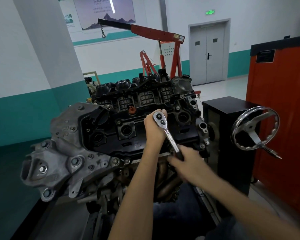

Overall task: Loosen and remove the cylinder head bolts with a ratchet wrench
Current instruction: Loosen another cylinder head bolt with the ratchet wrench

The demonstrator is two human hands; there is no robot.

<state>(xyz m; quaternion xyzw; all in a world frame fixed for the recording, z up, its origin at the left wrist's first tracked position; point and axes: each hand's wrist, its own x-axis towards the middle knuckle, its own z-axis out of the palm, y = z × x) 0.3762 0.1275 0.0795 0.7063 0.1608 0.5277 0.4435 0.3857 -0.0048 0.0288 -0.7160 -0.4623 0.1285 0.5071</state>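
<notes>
Engine: grey metal engine with black top cover (111,135).
Left hand: left hand (153,127), fingers curled round the wrench head.
Wrench: chrome steel ratchet wrench (165,129), head over the cover, handle slanting down-right.
Right hand: right hand (186,161), blurred, fingers grasping the black handle.

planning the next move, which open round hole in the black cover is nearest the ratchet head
The rightmost hole, just right of the ratchet head; the other two lie further left, past the left hand.
</notes>
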